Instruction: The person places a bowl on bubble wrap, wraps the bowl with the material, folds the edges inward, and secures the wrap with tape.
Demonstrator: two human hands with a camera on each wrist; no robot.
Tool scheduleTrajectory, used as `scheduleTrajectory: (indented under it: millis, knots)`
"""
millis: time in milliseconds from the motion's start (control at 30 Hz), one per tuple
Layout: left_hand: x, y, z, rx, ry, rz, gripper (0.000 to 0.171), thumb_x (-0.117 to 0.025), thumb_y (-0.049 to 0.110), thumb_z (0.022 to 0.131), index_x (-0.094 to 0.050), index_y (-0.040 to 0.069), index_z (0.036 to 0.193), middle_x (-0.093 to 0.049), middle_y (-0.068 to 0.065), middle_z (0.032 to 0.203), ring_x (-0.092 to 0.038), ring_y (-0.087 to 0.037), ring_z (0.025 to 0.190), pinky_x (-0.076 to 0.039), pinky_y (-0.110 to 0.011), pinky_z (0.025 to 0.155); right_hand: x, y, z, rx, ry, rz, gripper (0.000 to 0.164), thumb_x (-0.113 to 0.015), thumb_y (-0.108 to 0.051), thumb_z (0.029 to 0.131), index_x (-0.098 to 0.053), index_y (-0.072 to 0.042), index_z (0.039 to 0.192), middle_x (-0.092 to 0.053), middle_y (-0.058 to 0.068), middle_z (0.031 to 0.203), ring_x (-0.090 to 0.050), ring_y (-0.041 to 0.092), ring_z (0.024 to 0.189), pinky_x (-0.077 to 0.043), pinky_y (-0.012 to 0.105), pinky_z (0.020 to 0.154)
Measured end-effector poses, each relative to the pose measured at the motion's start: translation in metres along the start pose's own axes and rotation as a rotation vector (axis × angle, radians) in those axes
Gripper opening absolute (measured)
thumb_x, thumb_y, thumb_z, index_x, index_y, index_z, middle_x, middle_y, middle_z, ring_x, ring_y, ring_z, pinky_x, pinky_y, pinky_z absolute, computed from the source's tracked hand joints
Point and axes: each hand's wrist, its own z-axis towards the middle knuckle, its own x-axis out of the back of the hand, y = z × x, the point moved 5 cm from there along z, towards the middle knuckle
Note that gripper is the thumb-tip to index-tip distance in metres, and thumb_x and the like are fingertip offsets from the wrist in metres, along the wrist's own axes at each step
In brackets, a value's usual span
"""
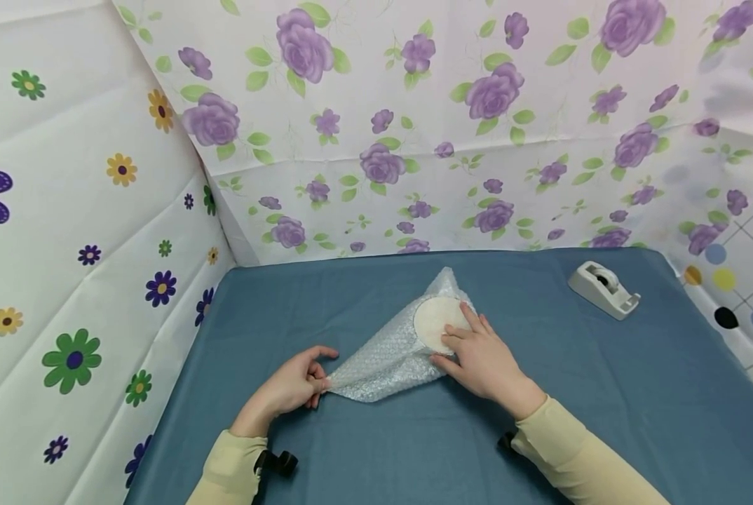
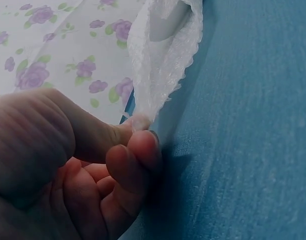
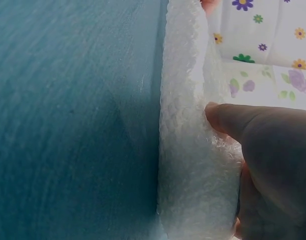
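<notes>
A round object with a flat cream-white top (image 1: 438, 324) stands wrapped around its side in clear bubble wrap (image 1: 385, 354). Drawn out to the left, the wrap narrows to a point. There my left hand (image 1: 294, 384) pinches its tip between thumb and fingers. The left wrist view shows the pinched bubble wrap (image 2: 155, 75) up close, with a smooth pale wall inside its fold. My right hand (image 1: 482, 356) rests on the object from the right, fingers spread over the top's edge. In the right wrist view its thumb (image 3: 225, 117) presses the wrap's side.
A white tape dispenser (image 1: 604, 289) sits at the back right of the table, which is covered by a blue cloth (image 1: 376, 456). Flower-printed sheets (image 1: 383, 126) hang behind and along the left. Black wrist-camera mounts (image 1: 278, 463) hang by the cuffs.
</notes>
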Motion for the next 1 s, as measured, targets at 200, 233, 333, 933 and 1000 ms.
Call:
scheduleTrajectory:
  millis: [200,233,333,933,1000]
  knots:
    - [0.0010,0.0010,-0.0019,-0.007,-0.007,0.009,0.043,-0.064,-0.002,0.105,-0.056,0.004,0.146,-0.065,-0.012,0.077,-0.060,-0.026,0.055,-0.048,-0.035,0.051,-0.0001,-0.0010,0.0001,-0.014,-0.011,0.006,0.050,-0.071,-0.048,0.103,-0.078,-0.006,0.130,-0.069,0.015,0.141,-0.024,0.045,0.159,-0.026,0.067,0.123]
    - [0.0011,0.0011,-0.0021,-0.006,-0.008,0.010,0.042,-0.064,-0.002,0.105,-0.056,0.004,0.146,-0.064,-0.013,0.077,-0.060,-0.026,0.054,-0.048,-0.035,0.051,-0.0001,-0.0012,0.0001,-0.016,-0.012,0.008,0.051,-0.071,-0.048,0.103,-0.078,-0.006,0.130,-0.069,0.015,0.141,-0.024,0.045,0.159,-0.026,0.067,0.123]
    - [0.0012,0.0009,-0.0020,-0.001,-0.016,0.016,0.041,-0.063,-0.003,0.106,-0.057,0.006,0.145,-0.064,-0.012,0.078,-0.059,-0.026,0.055,-0.046,-0.035,0.052,-0.0003,-0.0016,0.0005,-0.019,-0.012,0.013,0.051,-0.072,-0.048,0.103,-0.077,-0.006,0.131,-0.069,0.015,0.142,-0.024,0.045,0.159,-0.026,0.067,0.123]
    - [0.0026,0.0001,-0.0020,-0.024,-0.029,-0.053,0.040,-0.063,-0.002,0.106,-0.057,0.003,0.145,-0.063,-0.013,0.082,-0.060,-0.029,0.058,-0.050,-0.039,0.053,-0.0003,0.0008,0.0002,-0.043,-0.024,0.030,0.054,-0.070,-0.051,0.103,-0.076,-0.007,0.134,-0.068,0.014,0.144,-0.022,0.044,0.160,-0.028,0.066,0.123]
    - [0.0026,0.0010,-0.0024,-0.027,-0.031,-0.058,0.040,-0.063,-0.002,0.106,-0.056,0.002,0.145,-0.063,-0.012,0.081,-0.059,-0.028,0.058,-0.049,-0.038,0.053,-0.0010,0.0013,-0.0001,-0.042,-0.027,0.036,0.055,-0.070,-0.051,0.103,-0.076,-0.007,0.134,-0.068,0.014,0.143,-0.021,0.044,0.160,-0.028,0.066,0.123]
